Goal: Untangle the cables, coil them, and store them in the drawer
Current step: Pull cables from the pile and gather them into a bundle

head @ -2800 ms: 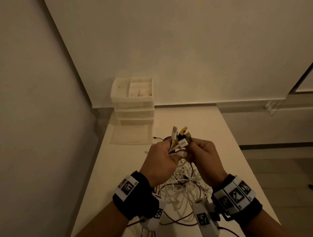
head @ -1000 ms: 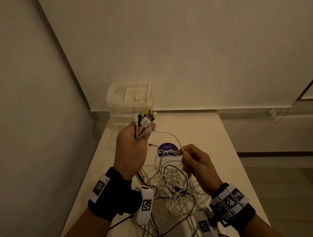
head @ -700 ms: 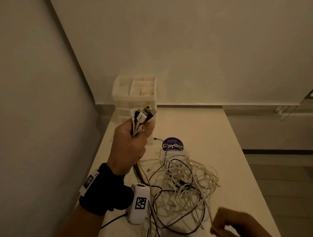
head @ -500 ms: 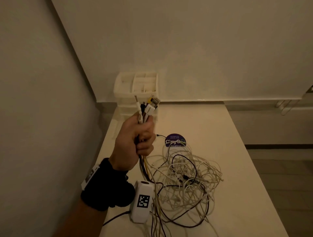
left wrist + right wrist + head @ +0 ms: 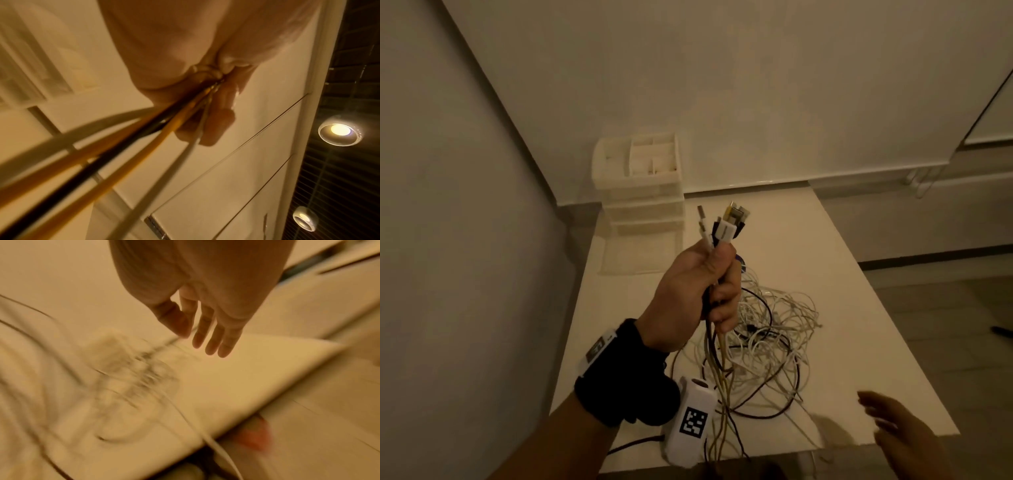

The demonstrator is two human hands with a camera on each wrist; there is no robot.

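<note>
My left hand (image 5: 702,291) is raised above the table and grips a bundle of cable ends (image 5: 722,228), white, black and yellow plugs sticking up out of the fist. In the left wrist view the yellow, black and white cables (image 5: 144,129) run down from the curled fingers (image 5: 213,123). They trail into a tangled heap of white and black cables (image 5: 767,335) on the white table (image 5: 859,308). My right hand (image 5: 893,431) hovers at the table's near right corner, fingers straight and spread, holding nothing (image 5: 207,339). The white drawer unit (image 5: 643,192) stands at the far left, its bottom drawer (image 5: 640,253) pulled out.
A wall runs close along the table's left side. A dark round sticker (image 5: 740,263) peeks out behind my left fist. One white cable (image 5: 205,434) hangs over the table's near edge. Bare tabletop lies right of the heap.
My right hand let go of the thin white cable, dropped out of view, and has come back open at the near right corner. My left hand has shifted right with the bundle.
</note>
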